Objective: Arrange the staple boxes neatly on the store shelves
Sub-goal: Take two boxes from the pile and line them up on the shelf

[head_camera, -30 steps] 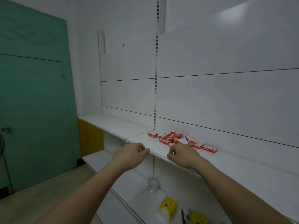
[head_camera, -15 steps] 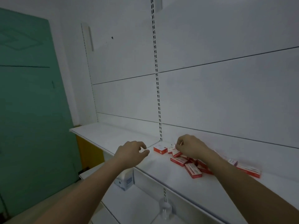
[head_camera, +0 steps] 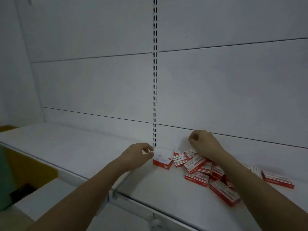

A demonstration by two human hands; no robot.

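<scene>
Up close, my left hand [head_camera: 136, 155] touches the single staple box [head_camera: 162, 160] with loosely curled fingers. My right hand [head_camera: 204, 143] hovers, fingers curled narrow, whether holding anything I cannot tell, above the jumbled red staple boxes [head_camera: 201, 169] on the white shelf [head_camera: 83, 147].

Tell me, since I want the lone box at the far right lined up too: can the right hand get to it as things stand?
Probably yes. The right hand is curled and seems to hold nothing, and the lone box lies flat on the shelf with nothing on top, just right of that forearm.
</scene>
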